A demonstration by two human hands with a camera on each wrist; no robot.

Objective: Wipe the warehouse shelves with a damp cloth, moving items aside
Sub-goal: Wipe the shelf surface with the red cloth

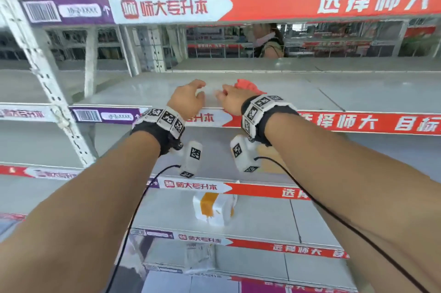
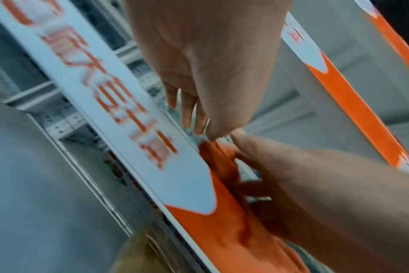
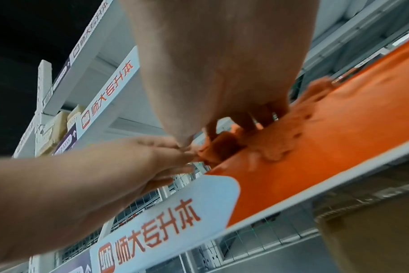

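The shelf (image 1: pixel 274 92) is painted grey metal, smooth with a faint sheen, and its perforated metal upright (image 1: pixel 45 87) at the left looks matt white. On the shelf lies a fuzzy, nubbly orange-red cloth (image 1: pixel 245 85); along the shelf's front edge runs a smooth, printed label strip (image 1: pixel 346 123), while a shelf below holds a glossy plastic-wrapped white and orange package (image 1: pixel 214 206).

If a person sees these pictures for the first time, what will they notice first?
Most striking are the red and white banners along the front edges of the grey metal shelves. Both hands reach onto the middle shelf: the right hand grips an orange cloth, and the left hand rests beside it. A white and yellow package sits lower down.
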